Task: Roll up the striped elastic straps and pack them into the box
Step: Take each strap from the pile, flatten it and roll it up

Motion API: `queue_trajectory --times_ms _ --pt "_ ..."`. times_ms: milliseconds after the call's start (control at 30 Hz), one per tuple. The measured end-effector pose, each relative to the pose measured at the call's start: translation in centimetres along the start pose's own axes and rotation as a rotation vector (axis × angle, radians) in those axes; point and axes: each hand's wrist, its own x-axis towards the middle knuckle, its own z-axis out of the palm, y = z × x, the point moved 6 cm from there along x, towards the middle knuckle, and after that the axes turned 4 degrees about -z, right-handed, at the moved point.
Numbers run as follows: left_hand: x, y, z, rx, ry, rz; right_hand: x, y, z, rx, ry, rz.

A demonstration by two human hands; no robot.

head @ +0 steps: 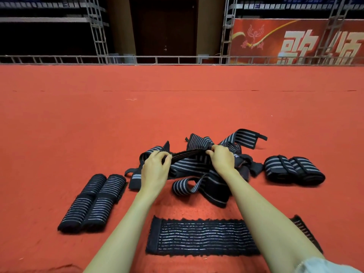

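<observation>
Altogether four rolls point(106, 200), one flat strap point(201, 236), one tangle point(197, 166), left hand point(154, 166), right hand point(222, 158)

The red banner point(295, 41) bears large white characters, apparently 歌颂, cut off below.

soft, even indoor light falls from above on the red carpet point(78, 125); shadows under the loose straps point(189, 166) are short and faint; the far doorway point(163, 26) sits in gloom; the truss column point(96, 26) leans outward (wide-angle lens stretch); the bottom corners look soft and smeared
</observation>
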Motion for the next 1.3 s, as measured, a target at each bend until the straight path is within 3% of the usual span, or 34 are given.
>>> queue_trajectory --times_ms 200,367,567,833,1033,1200,1300 --pt "-1.8 -0.1 0.6 0.075 -0.045 0.031 0.1 0.6 1.7 -0.004 -0.059 0.032" --pt "-1.5 0.0 -2.1 0.07 0.05 0.054 0.4 2.1 1.9 -0.023 -0.062 0.072" --pt "-1.4 0.6 -4.0 0.029 0.036 0.058 0.6 2.1 2.2 -0.005 -0.086 0.117" --pt "-2.5 -2.0 -6.8 0.02 0.091 -0.024 1.3 3.3 2.3 0.184 -0.09 0.249" --pt "-2.6 -1.3 -6.2 0.116 0.027 0.059 0.3 1.8 1.3 0.235 -0.133 0.116" --pt "-3.1 0.2 -7.7 0.059 0.117 0.128 -3.2 -2.6 -2.8 0.297 0.06 -0.26" --pt "-3.5 1.8 -8.7 0.014 0.155 0.175 -6.2 -6.3 -4.0 0.466 -0.136 -0.411"
